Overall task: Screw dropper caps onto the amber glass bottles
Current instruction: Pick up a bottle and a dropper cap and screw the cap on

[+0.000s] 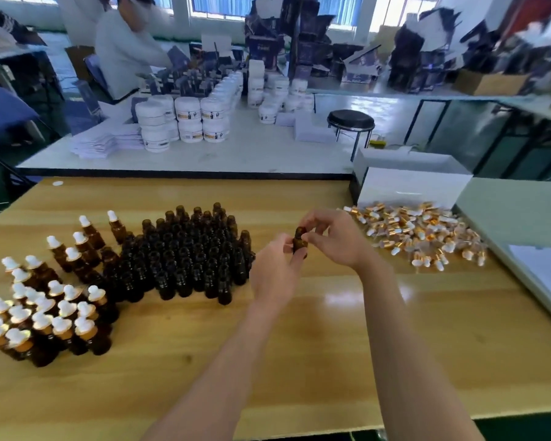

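Your left hand (277, 272) is holding one small amber glass bottle (299, 242) upright, up off the light wooden table (299, 361), roughly mid-table and a bit to the far side. Its fingers curl round the lower body of the bottle, thumb on the near side. Your right hand (337, 240) comes in from the right with its fingertips bunched tight at the bottle's neck and its thumb on the shoulder, so it's a pinch, not a loose hover. The bottle's mouth looks dark and open. I can't tell if there's a cap tucked under those fingers, it's too blurry there.

Left of your hands stands the packed cluster of uncapped amber bottles (188, 256), all upright, with its right edge just beside your left hand. Further left and nearer is the group of amber bottles with white rubber bulbs and gold collars (45, 310), touching the uncapped bunch.

To the right of your right hand, on the far right part of the table, is the loose heap of gold-and-white dropper caps (420, 237), lying every which way. Right behind that heap is a white cardboard box (411, 187).

Past your table, on the far white bench, there are stacked white tubs (185, 120), with a black round stool (350, 120) to their right. A person in a white top (124, 49) is at the far left.
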